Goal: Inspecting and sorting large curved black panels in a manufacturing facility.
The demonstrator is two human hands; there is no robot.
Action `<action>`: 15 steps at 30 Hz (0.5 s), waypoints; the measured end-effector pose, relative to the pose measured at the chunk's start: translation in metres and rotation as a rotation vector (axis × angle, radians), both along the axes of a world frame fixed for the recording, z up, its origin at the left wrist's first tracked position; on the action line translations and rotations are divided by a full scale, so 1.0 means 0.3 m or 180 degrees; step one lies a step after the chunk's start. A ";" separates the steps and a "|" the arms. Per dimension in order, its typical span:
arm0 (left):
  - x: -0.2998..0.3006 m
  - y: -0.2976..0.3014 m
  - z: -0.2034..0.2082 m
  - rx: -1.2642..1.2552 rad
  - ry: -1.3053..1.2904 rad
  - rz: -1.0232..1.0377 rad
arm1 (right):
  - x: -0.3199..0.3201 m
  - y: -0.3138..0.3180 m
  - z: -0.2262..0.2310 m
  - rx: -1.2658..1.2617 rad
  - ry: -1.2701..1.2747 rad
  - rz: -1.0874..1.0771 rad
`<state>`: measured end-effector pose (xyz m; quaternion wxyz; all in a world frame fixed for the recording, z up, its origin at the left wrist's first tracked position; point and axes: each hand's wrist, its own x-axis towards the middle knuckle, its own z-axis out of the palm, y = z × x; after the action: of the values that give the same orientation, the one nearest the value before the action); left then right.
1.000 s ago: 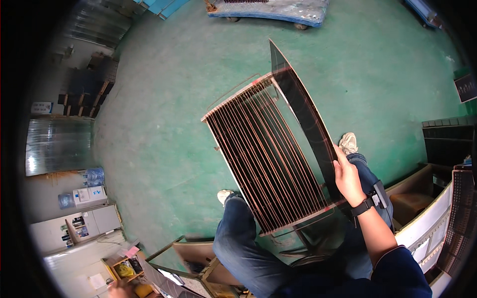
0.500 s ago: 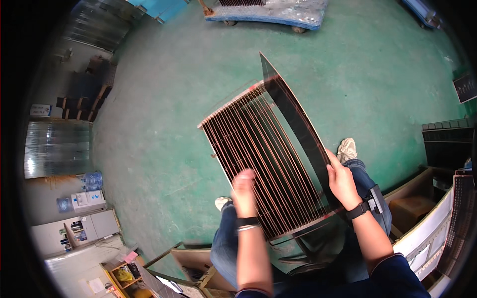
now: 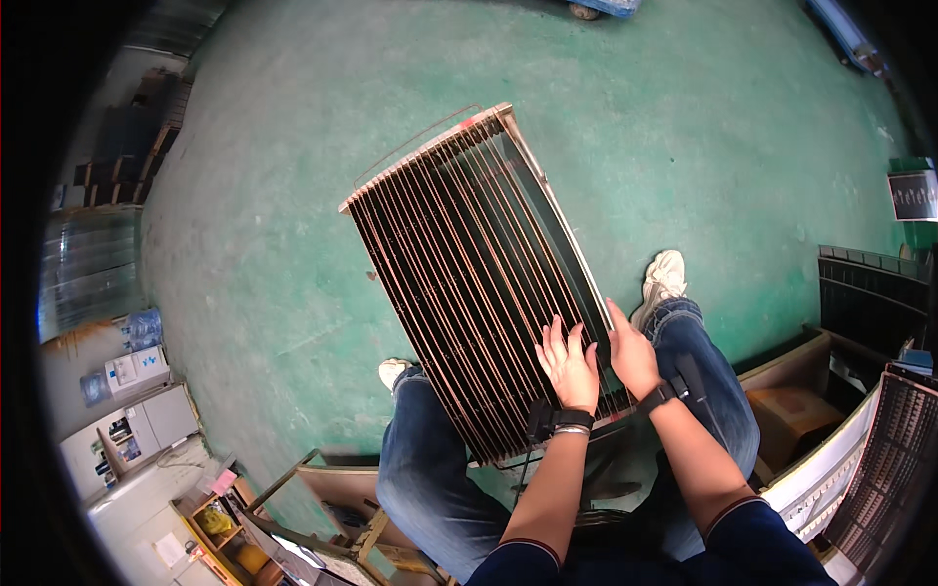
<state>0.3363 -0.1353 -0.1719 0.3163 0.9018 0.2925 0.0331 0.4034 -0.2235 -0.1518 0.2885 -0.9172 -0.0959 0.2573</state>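
A rack (image 3: pixel 357 202) with several thin dark boards (image 3: pixel 440 273), their copper-coloured edges upward in close rows, stands between my knees. My left hand (image 3: pixel 570 369) lies over the board edges at the near right part of the rack, fingers spread and gripping nothing. Beside it, my right hand (image 3: pixel 635 359) is at the rack's right side, fingers extended along the pale long edge (image 3: pixel 570 230); some fingers are hidden. Just inside that edge, a dark board face shows, with a wider gap than between the other rows.
Green floor (image 3: pixel 274 244) surrounds the rack. A wooden-sided bin with a cardboard box (image 3: pixel 796 415) stands at my right, near a dark perforated panel (image 3: pixel 884 459). Wooden frames (image 3: pixel 332 488) are at my near left. A blue cart (image 3: pixel 606 8) shows at the far edge.
The large dark board held tilted above the rack's right side has gone down level with the others. My left hand has moved right across the rows and spread its fingers; my right hand has released its pinch.
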 end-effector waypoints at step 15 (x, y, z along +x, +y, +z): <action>0.009 0.006 0.193 -0.0501 -0.0179 -0.0341 | -0.139 -0.251 0.323 0.0879 -0.0107 -0.0396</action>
<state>0.3390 -0.1335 -0.1138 0.3956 0.8872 0.2365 0.0184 0.3618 -0.2987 -0.0549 0.4257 -0.8772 -0.0782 0.2080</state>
